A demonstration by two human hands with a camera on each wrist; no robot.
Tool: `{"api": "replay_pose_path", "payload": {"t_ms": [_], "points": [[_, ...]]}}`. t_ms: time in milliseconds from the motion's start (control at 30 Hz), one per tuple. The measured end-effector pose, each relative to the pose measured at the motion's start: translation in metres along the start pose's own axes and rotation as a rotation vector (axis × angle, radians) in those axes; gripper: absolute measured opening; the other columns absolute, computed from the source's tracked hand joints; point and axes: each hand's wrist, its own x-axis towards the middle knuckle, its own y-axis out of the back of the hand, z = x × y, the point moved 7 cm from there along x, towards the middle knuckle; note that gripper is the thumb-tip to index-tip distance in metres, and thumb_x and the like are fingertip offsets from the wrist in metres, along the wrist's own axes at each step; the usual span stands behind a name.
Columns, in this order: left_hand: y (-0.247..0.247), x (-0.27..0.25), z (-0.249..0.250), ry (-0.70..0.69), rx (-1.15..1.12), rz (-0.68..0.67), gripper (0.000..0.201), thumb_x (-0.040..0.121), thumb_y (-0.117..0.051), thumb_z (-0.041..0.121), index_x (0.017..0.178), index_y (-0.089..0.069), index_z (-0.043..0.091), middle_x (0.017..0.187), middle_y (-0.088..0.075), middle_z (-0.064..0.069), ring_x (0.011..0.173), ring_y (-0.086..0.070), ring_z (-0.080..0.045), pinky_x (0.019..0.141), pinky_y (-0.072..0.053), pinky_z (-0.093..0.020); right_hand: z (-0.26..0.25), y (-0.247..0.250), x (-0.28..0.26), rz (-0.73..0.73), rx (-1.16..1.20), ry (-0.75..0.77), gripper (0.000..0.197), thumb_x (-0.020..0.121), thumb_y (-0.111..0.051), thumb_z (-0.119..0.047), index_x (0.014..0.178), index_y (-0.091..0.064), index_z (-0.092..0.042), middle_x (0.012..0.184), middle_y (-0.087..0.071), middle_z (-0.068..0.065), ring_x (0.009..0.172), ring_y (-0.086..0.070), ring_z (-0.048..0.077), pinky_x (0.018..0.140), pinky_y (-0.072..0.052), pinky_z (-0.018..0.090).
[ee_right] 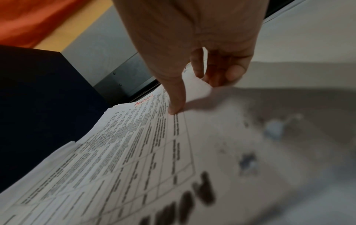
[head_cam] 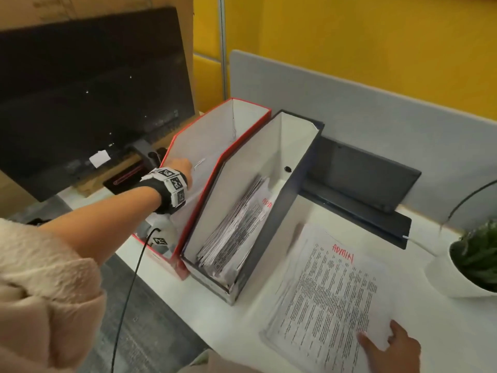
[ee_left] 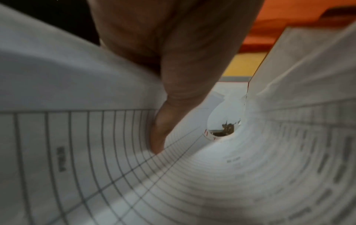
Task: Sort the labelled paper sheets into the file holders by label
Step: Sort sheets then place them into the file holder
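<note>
A red file holder (head_cam: pixel 250 104) stands at the table's left with a navy file holder (head_cam: pixel 271 232) touching its right side. The navy one holds several printed sheets (head_cam: pixel 236 232) marked ADMIN in red. My left hand (head_cam: pixel 185 168) reaches into the red holder and pinches a curled sheet (ee_left: pixel 96 167) with a ruled grid, thumb (ee_left: pixel 159 137) on its face. A stack of sheets (head_cam: pixel 330 292) headed ADMIN lies on the table to the right. My right hand (head_cam: pixel 387 343) holds its near corner, thumb (ee_right: pixel 175 108) on the top sheet (ee_right: pixel 134 144) and curled fingers (ee_right: pixel 221 74) at its edge.
A black monitor (head_cam: pixel 88 98) stands behind the red holder. A grey partition (head_cam: pixel 376 117) and a dark hinged flap (head_cam: pixel 357 179) close the back of the white table (head_cam: pixel 242 332). A potted plant (head_cam: pixel 476 259) sits at the right edge. A black cable (head_cam: pixel 129 292) hangs from my left wrist.
</note>
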Motion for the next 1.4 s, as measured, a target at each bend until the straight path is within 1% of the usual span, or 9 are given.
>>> {"api": "replay_pose_path", "payload": {"t_ms": [167, 433, 667, 833, 1000, 1067, 1200, 1300, 1400], "points": [[-0.007, 0.003, -0.003, -0.025, 0.095, -0.058, 0.029, 0.069, -0.073, 0.008, 0.094, -0.059, 0.004, 0.085, -0.063, -0.010, 0.082, -0.064, -0.033, 0.080, -0.054, -0.040, 0.008, -0.003, 0.002, -0.013, -0.009, -0.002, 0.090, 0.050, -0.090, -0.007, 0.129, -0.049, 0.001, 0.118, -0.055, 0.031, 0.110, -0.053, 0.044, 0.101, -0.040, 0.054], [0.078, -0.038, 0.038, -0.159, -0.203, 0.378, 0.044, 0.084, -0.062, 0.006, 0.126, -0.050, 0.014, 0.124, -0.053, -0.014, 0.111, -0.055, -0.031, 0.088, -0.047, -0.041, 0.009, -0.004, 0.006, -0.040, -0.059, 0.010, 0.094, 0.059, -0.087, -0.018, 0.139, -0.038, -0.011, 0.125, -0.044, 0.027, 0.113, -0.050, 0.043, 0.102, -0.039, 0.052], [0.129, -0.135, 0.125, -0.591, -0.731, 0.628, 0.016, 0.087, -0.056, 0.013, 0.099, -0.066, 0.016, 0.097, -0.063, 0.003, 0.089, -0.056, -0.008, 0.074, -0.044, -0.014, 0.012, -0.008, 0.007, -0.074, -0.058, 0.027, 0.088, 0.067, -0.082, -0.019, 0.140, -0.034, -0.013, 0.125, -0.041, 0.020, 0.115, -0.049, 0.039, 0.103, -0.039, 0.049], [0.054, -0.192, 0.211, -0.839, -0.888, 0.411, 0.013, 0.083, -0.057, 0.014, 0.090, -0.065, 0.022, 0.083, -0.059, 0.012, 0.077, -0.055, 0.001, 0.070, -0.041, -0.011, 0.010, -0.007, 0.003, -0.090, -0.044, 0.037, 0.087, 0.069, -0.080, -0.020, 0.141, -0.032, -0.013, 0.128, -0.040, 0.017, 0.119, -0.046, 0.034, 0.105, -0.037, 0.045], [-0.100, -0.160, 0.240, -0.482, -0.408, -0.131, 0.030, 0.091, -0.051, 0.026, 0.117, -0.055, 0.014, 0.119, -0.060, -0.006, 0.102, -0.060, -0.024, 0.085, -0.049, -0.034, 0.009, -0.004, -0.002, -0.107, -0.034, 0.029, 0.084, 0.072, -0.078, -0.021, 0.142, -0.031, -0.014, 0.129, -0.040, 0.014, 0.122, -0.043, 0.030, 0.106, -0.036, 0.042], [-0.139, -0.149, 0.232, -0.366, -0.270, -0.278, 0.027, 0.094, -0.044, 0.020, 0.112, -0.057, 0.004, 0.117, -0.061, -0.014, 0.104, -0.059, -0.030, 0.084, -0.048, -0.035, 0.008, -0.004, -0.004, -0.123, -0.026, 0.025, 0.082, 0.073, -0.077, -0.021, 0.141, -0.032, -0.015, 0.128, -0.040, 0.013, 0.121, -0.044, 0.030, 0.107, -0.036, 0.043], [-0.170, -0.136, 0.218, -0.191, -0.392, -0.333, 0.035, 0.093, -0.051, 0.035, 0.094, -0.062, 0.001, 0.094, -0.067, -0.015, 0.081, -0.063, -0.030, 0.065, -0.051, -0.033, 0.006, -0.002, -0.006, -0.134, -0.054, 0.021, 0.082, 0.074, -0.077, -0.021, 0.142, -0.032, -0.015, 0.130, -0.039, 0.013, 0.123, -0.042, 0.030, 0.107, -0.036, 0.042], [-0.173, -0.133, 0.222, -0.172, -0.470, -0.346, 0.038, 0.084, -0.064, 0.041, 0.074, -0.059, 0.004, 0.068, -0.060, -0.007, 0.060, -0.059, -0.023, 0.043, -0.038, -0.024, 0.005, -0.002, -0.007, -0.137, -0.064, 0.022, 0.082, 0.074, -0.076, -0.022, 0.142, -0.030, -0.014, 0.131, -0.039, 0.013, 0.124, -0.041, 0.029, 0.107, -0.035, 0.042], [-0.167, -0.134, 0.226, -0.169, -0.526, -0.307, 0.039, 0.078, -0.071, 0.038, 0.061, -0.046, 0.014, 0.059, -0.050, 0.001, 0.052, -0.049, -0.014, 0.046, -0.040, -0.023, 0.003, -0.001, -0.010, -0.145, -0.085, 0.027, 0.085, 0.075, -0.076, -0.024, 0.144, -0.027, -0.015, 0.133, -0.038, 0.012, 0.125, -0.040, 0.029, 0.107, -0.034, 0.039]]}}
